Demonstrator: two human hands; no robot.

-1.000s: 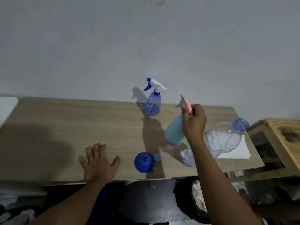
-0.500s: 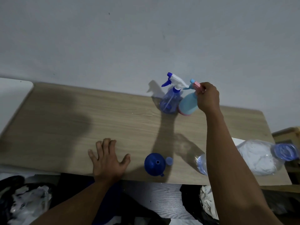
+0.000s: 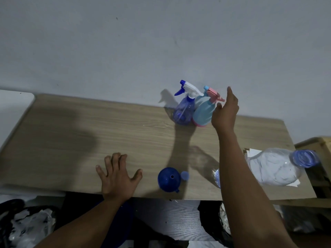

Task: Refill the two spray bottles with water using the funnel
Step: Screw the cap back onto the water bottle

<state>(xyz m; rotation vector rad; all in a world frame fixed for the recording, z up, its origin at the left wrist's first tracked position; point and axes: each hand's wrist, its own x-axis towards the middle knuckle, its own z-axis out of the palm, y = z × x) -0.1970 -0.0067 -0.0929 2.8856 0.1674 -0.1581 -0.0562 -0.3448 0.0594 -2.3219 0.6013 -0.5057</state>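
Nearest, below the table's front edge, crumpled grey plastic bags (image 3: 32, 228) lie in the dark at the left. The left hand (image 3: 117, 176) lies flat on the front of the long light-wood table (image 3: 71, 136), palm down, fingers straight and spread, gripping nothing. To its right sits the round blue plastic funnel (image 3: 169, 179), its small hole turned towards the camera (whether the wide mouth is up or down is hard to tell). A small round blue cap (image 3: 184, 175) lies just beside it on the right.

Further right, the large clear plastic water bottle (image 3: 274, 169) lies on its side over a white sheet of paper (image 3: 250, 152). Its blue neck points towards a wooden crate (image 3: 320, 145) past the table's end, and its base is hidden behind the right forearm.

That arm reaches across to the back of the table. The right hand (image 3: 224, 111) is released: fingers straight and pointing up along the wall, thumb apart, holding nothing. It is just beside the teal plastic spray bottle (image 3: 204, 111), which has a pink trigger head and a pink base; whether the thumb touches it cannot be told. That bottle stands upright at the back edge, against the translucent blue spray bottle (image 3: 184, 111) with a white and blue trigger head on its left. Both trigger heads are on. Behind them rises a plain grey-white wall (image 3: 161, 42).
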